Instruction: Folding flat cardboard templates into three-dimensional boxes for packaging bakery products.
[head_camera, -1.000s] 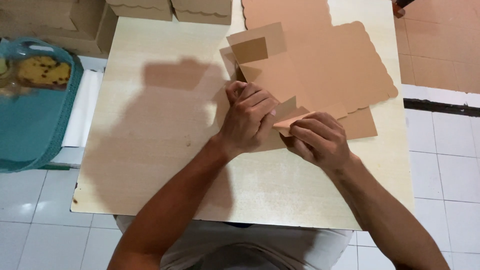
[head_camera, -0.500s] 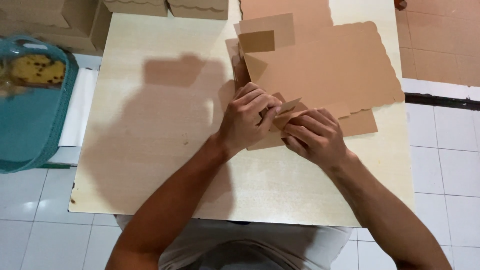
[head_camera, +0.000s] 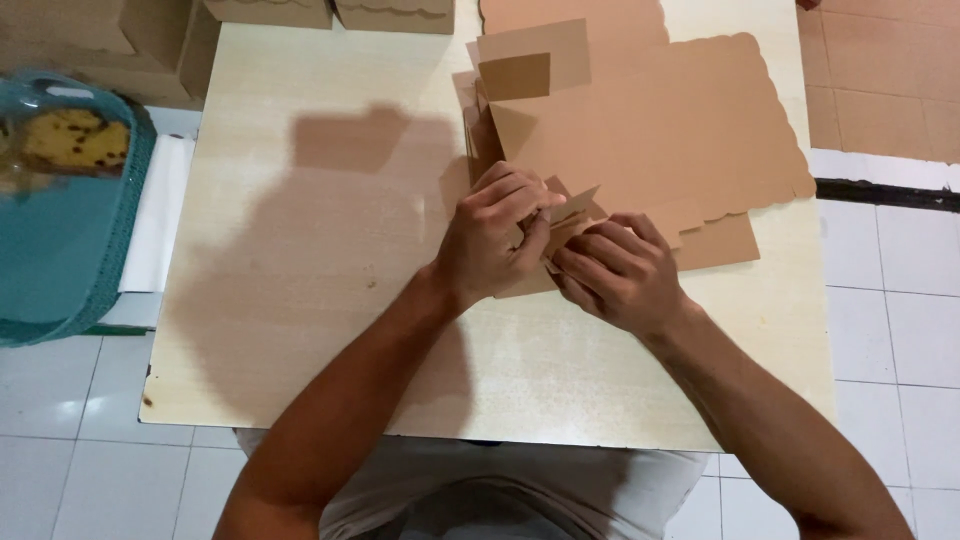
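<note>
Both hands meet near the middle of the table. The left hand (head_camera: 495, 240) is curled, its fingers pinching small brown card flaps at the near corner of a flat cardboard box blank (head_camera: 650, 140). The right hand (head_camera: 615, 270) is closed over the same corner from the other side, fingertips pressed on the flaps. The blank lies on the far right part of the table (head_camera: 300, 300), its wide panel with a scalloped edge spreading away from the hands, a side wall partly stood up behind the left knuckles.

As a judgement: the thin flaps could crease in the wrong place or tear if the two hands pull against each other, and the tab could slip past its slot, because most of the corner is hidden under the fingers. The loose wide panel could also slide on the smooth tabletop, since nothing weighs it down.

Further out, two finished brown boxes (head_camera: 330, 12) sit at the far edge of the table, square-cornered and plain. More flat brown card sheets (head_camera: 885, 90) lie on the floor to the right. On the left stands a teal basket (head_camera: 60, 260) under a clear cover, with a yellow cake with dark spots (head_camera: 75, 140) inside. No labels or signs can be made out anywhere.
</note>
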